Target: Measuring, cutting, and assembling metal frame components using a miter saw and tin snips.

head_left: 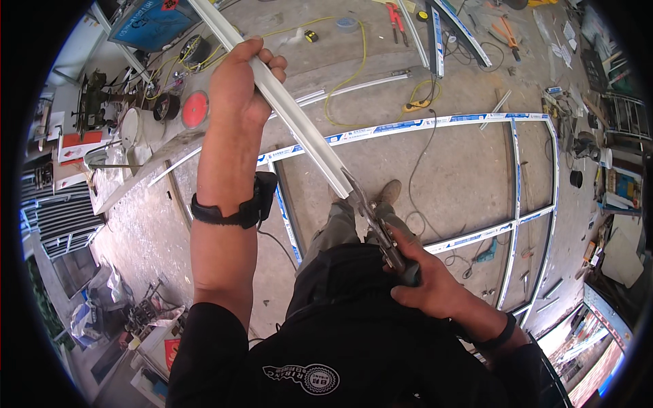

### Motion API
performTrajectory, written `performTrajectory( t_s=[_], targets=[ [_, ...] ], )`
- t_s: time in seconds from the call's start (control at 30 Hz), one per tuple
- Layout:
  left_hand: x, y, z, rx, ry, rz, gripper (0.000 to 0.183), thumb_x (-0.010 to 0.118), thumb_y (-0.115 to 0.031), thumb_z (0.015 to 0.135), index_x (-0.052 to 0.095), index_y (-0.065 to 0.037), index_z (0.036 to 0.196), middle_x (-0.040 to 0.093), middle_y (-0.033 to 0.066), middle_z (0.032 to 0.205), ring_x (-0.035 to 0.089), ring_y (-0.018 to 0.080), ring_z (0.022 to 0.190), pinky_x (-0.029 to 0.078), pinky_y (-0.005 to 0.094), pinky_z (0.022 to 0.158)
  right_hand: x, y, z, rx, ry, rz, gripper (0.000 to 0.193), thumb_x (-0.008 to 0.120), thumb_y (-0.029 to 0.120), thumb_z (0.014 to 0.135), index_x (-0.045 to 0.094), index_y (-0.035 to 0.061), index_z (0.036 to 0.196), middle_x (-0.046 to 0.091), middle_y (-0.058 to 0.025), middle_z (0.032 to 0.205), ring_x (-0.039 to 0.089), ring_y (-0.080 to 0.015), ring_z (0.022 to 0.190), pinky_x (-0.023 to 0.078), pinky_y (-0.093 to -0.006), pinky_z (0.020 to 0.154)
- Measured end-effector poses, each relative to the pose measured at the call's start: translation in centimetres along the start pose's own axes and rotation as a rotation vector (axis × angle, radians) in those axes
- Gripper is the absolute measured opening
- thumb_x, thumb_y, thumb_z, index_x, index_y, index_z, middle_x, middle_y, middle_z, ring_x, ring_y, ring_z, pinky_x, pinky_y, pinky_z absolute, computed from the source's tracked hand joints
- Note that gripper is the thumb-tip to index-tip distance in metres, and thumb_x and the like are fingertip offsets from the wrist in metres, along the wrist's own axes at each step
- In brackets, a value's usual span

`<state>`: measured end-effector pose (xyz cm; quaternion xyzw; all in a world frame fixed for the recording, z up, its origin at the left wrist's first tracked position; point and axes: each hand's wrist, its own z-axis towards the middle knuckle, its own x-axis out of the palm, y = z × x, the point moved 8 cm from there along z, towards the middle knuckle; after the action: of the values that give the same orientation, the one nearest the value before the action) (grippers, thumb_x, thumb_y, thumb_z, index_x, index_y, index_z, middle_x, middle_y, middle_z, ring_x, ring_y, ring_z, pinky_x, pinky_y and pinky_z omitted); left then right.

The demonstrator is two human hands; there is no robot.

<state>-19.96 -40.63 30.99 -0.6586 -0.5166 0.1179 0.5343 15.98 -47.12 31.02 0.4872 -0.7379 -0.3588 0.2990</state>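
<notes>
A long white channel-shaped profile strip (pixel 299 126) slants down from the top of the view. My left hand (pixel 239 83) is closed around its upper part, with the fingers wrapped over the far edge. Metal snips (pixel 378 228) sit in my right hand (pixel 432 277), whose fingers curl around the handles. The jaws meet the strip's near end, one blade along its right edge; whether they bite into it I cannot tell. Below the strip, a large window-like frame (pixel 408 125) with blue-and-white film lies on the floor around my feet.
Red-handled cutters (pixel 396 20) and an orange-handled tool (pixel 507 39) lie at the far side. A yellow cord (pixel 365 54) loops over the concrete. A teal power tool (pixel 487 251) rests inside the frame. Buckets (pixel 141 128) and a red disc (pixel 195 109) stand at left.
</notes>
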Motion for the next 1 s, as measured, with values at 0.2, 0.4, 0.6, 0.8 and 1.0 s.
performTrajectory(
  t_s=[0.2, 0.4, 0.6, 0.8, 1.0],
  targets=[
    [0.6, 0.0, -1.1, 0.003, -0.035, 0.026, 0.010, 0.054, -0.009, 0.094, 0.047, -0.002, 0.092, 0.051, 0.0065, 0.071, 0.054, 0.0204, 0.064, 0.047, 0.0276, 0.048, 0.2, 0.3, -0.1, -0.039, 0.002, 0.013, 0.095, 0.064, -0.003, 0.072, 0.018, 0.0074, 0.155, 0.047, -0.0071, 0.127, 0.052, -0.0168, 0.113, 0.037, -0.0315, 0.103],
    [0.6, 0.1, -1.2, 0.001, -0.023, 0.019, 0.011, 0.056, -0.009, 0.093, 0.048, -0.002, 0.092, 0.051, 0.0064, 0.072, 0.055, 0.0201, 0.064, 0.048, 0.0273, 0.048, 0.1, -0.2, -0.1, 0.065, -0.023, -0.052, 0.090, 0.065, 0.000, 0.073, 0.023, 0.0034, 0.152, 0.055, -0.0068, 0.115, 0.056, -0.0166, 0.101, 0.043, -0.0308, 0.093],
    [-0.2, 0.1, -0.2, 0.006, -0.007, 0.013, 0.015, 0.057, -0.009, 0.091, 0.052, 0.002, 0.099, 0.054, 0.0100, 0.077, 0.059, 0.0254, 0.067, 0.049, 0.0313, 0.050, -0.4, -0.1, 0.1, 0.050, -0.066, -0.241, 0.084, 0.065, 0.003, 0.073, 0.028, 0.0003, 0.149, 0.060, -0.0064, 0.097, 0.060, -0.0161, 0.087, 0.048, -0.0290, 0.082],
    [-0.6, 0.7, 0.0, -0.015, -0.060, 0.013, 0.014, 0.057, -0.009, 0.091, 0.051, 0.002, 0.099, 0.054, 0.0101, 0.077, 0.059, 0.0258, 0.067, 0.049, 0.0322, 0.050, -1.1, -0.1, 0.4, 0.073, -0.038, -0.211, 0.082, 0.064, 0.002, 0.075, 0.029, 0.0011, 0.149, 0.061, -0.0038, 0.096, 0.060, -0.0153, 0.088, 0.048, -0.0287, 0.082],
    [-0.2, 0.8, -0.3, -0.041, -0.037, -0.004, 0.010, 0.056, -0.008, 0.092, 0.047, -0.002, 0.092, 0.052, 0.0067, 0.073, 0.055, 0.0202, 0.063, 0.048, 0.0277, 0.047, -0.1, 0.5, 0.0, 0.111, 0.039, 0.137, 0.083, 0.063, -0.001, 0.076, 0.026, 0.0050, 0.151, 0.055, -0.0066, 0.111, 0.056, -0.0155, 0.100, 0.046, -0.0310, 0.090]
  ],
)
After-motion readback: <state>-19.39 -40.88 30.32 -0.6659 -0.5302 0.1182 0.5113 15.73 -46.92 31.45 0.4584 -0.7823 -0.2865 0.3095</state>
